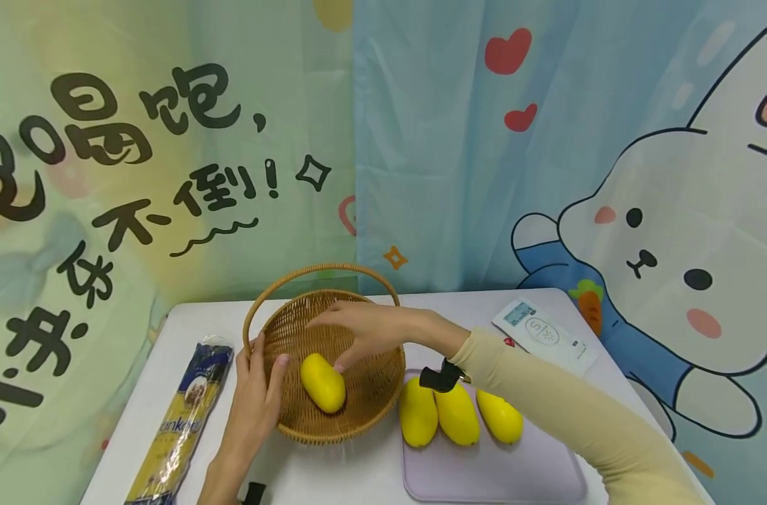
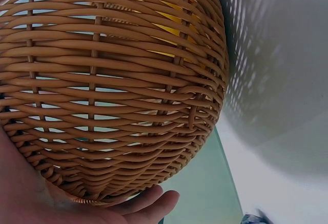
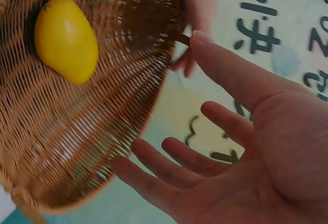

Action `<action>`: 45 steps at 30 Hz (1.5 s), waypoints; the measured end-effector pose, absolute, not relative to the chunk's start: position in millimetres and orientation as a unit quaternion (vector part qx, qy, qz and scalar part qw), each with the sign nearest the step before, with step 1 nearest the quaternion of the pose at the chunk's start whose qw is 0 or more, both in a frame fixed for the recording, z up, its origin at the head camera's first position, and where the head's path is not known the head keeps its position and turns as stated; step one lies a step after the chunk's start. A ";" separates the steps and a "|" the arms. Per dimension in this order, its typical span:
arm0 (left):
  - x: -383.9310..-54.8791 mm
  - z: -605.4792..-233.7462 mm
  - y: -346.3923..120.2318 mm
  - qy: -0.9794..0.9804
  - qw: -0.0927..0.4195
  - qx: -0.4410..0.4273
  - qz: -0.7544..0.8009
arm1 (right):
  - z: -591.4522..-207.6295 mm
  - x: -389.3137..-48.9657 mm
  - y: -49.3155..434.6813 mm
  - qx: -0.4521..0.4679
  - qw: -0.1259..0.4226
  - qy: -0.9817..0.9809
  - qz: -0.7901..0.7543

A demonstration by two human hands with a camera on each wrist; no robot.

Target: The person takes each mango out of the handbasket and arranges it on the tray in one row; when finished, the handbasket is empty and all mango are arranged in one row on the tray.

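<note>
A brown wicker basket point(image 1: 370, 393) with an arched handle stands at the middle of the table, its mouth tilted toward me. One yellow mango point(image 1: 323, 383) lies inside it; the right wrist view shows the same mango point(image 3: 66, 40) whole. My left hand point(image 1: 255, 386) holds the basket's left rim, thumb on the inner side, and the left wrist view has that hand point(image 2: 97, 211) against the wickerwork. Over the basket hovers my right hand point(image 1: 364, 328), its fingers spread and holding nothing. Three more mangoes point(image 1: 457, 415) lie side by side to the right, partly under the right forearm.
The mangoes on the right rest on a pale purple tray point(image 1: 497, 477). A white digital scale point(image 1: 547, 335) sits at the back right of the white table. Left of the basket lies a long plastic packet of pasta point(image 1: 184, 428). Printed curtains hang behind the table.
</note>
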State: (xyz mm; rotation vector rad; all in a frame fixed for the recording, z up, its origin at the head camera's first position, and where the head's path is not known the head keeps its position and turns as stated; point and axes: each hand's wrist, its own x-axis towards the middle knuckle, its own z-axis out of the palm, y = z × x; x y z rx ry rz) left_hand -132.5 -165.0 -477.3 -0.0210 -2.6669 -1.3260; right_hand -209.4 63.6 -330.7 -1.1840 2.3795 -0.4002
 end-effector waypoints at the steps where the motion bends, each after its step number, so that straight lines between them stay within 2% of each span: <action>1: -132.5 -477.4 -164.9 -0.893 0.081 -0.007 -0.443 | -335.8 -211.7 59.4 -0.429 0.231 0.862 -0.141; 14: -133.3 -479.6 -160.3 -0.892 0.083 -0.010 -0.445 | -399.8 -230.0 27.2 -0.394 0.300 0.863 -0.103; 21: -132.6 -481.7 -160.4 -0.891 0.087 -0.010 -0.445 | -423.4 -230.4 21.7 -0.393 0.298 0.867 -0.071; 33: -132.6 -479.3 -161.7 -0.894 0.091 -0.005 -0.439 | -428.5 -227.9 13.7 -0.371 0.304 0.875 -0.063; 40: -132.5 -479.3 -163.5 -0.895 0.086 -0.001 -0.437 | -426.3 -223.7 7.5 -0.341 0.326 0.878 -0.087; 45: -132.3 -479.6 -164.7 -0.894 0.086 0.000 -0.440 | -426.7 -224.8 2.0 -0.348 0.314 0.881 -0.063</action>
